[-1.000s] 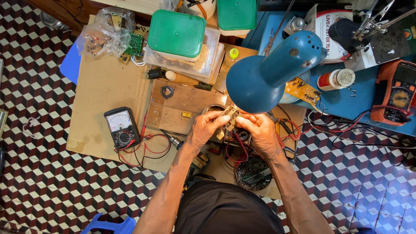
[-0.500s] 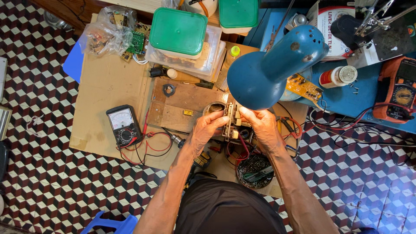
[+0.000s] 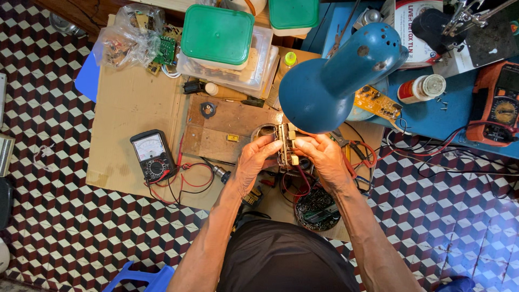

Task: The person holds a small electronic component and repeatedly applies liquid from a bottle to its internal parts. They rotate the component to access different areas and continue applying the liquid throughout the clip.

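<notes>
Cardboard-covered floor (image 3: 135, 103), blue lamp (image 3: 335, 81) overhanging both hands' (image 3: 257, 162) (image 3: 321, 157) grip on seemingly a circuit board (image 3: 285, 145), multimeter (image 3: 153, 156) alongside.

We are looking at an electronics repair workshop: a black analogue multimeter (image 3: 153, 157), an orange digital multimeter (image 3: 500, 105), a yellow circuit board (image 3: 378, 101)

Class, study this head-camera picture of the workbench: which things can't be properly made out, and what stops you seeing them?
- Circuit board, head view: partly covered by the left hand and right hand; its parts are too small to tell.
- Yellow board: partly hidden by the blue lamp.
- Orange meter: cut off by the right edge.
- Plastic bag: contents blurred by glare.
</notes>
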